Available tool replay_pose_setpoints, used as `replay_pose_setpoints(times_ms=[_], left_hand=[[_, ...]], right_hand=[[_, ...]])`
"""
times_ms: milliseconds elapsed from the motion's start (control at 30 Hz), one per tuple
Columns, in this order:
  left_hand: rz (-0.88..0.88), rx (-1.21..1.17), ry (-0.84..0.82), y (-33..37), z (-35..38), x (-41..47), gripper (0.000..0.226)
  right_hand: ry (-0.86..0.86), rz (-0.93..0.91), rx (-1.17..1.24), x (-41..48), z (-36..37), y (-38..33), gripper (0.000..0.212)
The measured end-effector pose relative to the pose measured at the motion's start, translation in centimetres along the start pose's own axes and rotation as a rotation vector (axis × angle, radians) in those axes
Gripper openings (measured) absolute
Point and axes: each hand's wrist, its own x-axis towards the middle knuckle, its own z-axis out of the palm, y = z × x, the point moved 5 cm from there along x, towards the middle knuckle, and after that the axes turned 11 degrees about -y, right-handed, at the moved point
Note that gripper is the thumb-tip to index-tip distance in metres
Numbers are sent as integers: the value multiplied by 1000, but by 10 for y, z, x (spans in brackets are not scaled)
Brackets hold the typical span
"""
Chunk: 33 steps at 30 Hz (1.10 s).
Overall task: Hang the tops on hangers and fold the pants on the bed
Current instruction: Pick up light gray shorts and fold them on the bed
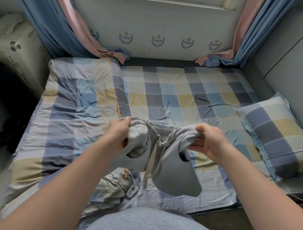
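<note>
A pair of grey drawstring pants [171,162] hangs bunched in the air above the near half of the bed [168,97]. My left hand [118,132] grips the left end of the elastic waistband, and my right hand [209,140] grips the right end. The pale drawstring [150,163] dangles down the middle. Part of the fabric is turned inside out near my left hand. The legs droop toward the checked sheet. No tops or hangers show in this view.
A checked pillow [274,136] lies at the bed's right side against a grey padded headboard [298,77]. A folded checked quilt [66,106] covers the left part. Dark clothing [8,133] sits off the left edge by a white unit [14,48]. Curtains [62,20] hang at the far corners.
</note>
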Motion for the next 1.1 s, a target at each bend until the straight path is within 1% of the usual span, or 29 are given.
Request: replay_pose_setpoints(times_ms=[133, 200, 267, 333, 367, 433, 500, 567, 633, 667, 700, 733, 767, 800, 833, 867, 900, 933, 967, 1000, 1067, 1100], left_hand=[[112, 208, -136, 12, 43, -26, 12], [194, 277, -250, 18, 59, -38, 10], [283, 321, -365, 22, 70, -47, 14], [335, 283, -470, 26, 75, -53, 24], [347, 263, -521, 26, 76, -54, 31], [390, 318, -584, 25, 77, -53, 39], [436, 409, -578, 21, 80, -51, 47], [502, 452, -488, 18, 84, -46, 45], [556, 459, -387, 15, 86, -40, 34], [561, 444, -364, 14, 87, -37, 29], [554, 420, -357, 13, 89, -34, 26], [537, 381, -365, 13, 90, -31, 24], [517, 328, -393, 14, 93, -30, 24], [493, 272, -432, 15, 97, -28, 24], [467, 220, -477, 17, 102, -28, 26], [443, 168, -520, 18, 108, -27, 27], [418, 121, -558, 18, 115, -25, 28], [390, 81, -589, 18, 120, -23, 29], [359, 51, -607, 18, 126, -20, 32], [330, 30, -611, 16, 132, -16, 36], [288, -12, -580, 12, 143, -7, 47], [266, -37, -540, 9, 149, -3, 49]], right_hand=[[-142, -108, -47, -8, 37, -10, 16], [-172, -167, -92, -13, 49, -15, 13], [-189, -252, -158, -18, 58, -23, 11], [-191, -352, -257, -24, 64, -32, 6], [-194, -402, -321, -27, 65, -37, 6], [-212, -490, -443, -32, 66, -45, 13], [-211, -542, -521, -34, 66, -50, 26], [-221, -550, -526, -33, 60, -50, 35], [-270, -535, -417, -30, 49, -50, 37], [-265, -534, -335, -28, 40, -50, 36], [-220, -546, -261, -24, 27, -49, 33], [-139, -562, -226, -18, 10, -47, 29], [-53, -555, -231, -9, -9, -41, 33], [-7, -514, -253, 0, -26, -33, 48], [-7, -447, -279, 8, -42, -24, 73], [-52, -370, -284, 16, -53, -14, 99], [-129, -289, -262, 24, -62, -3, 120], [-221, -210, -235, 30, -69, 7, 134], [-318, -132, -227, 37, -75, 16, 139], [-436, -70, -234, 44, -78, 25, 135], [-678, 24, -241, 51, -81, 37, 120], [-747, 60, -219, 52, -84, 38, 117]])
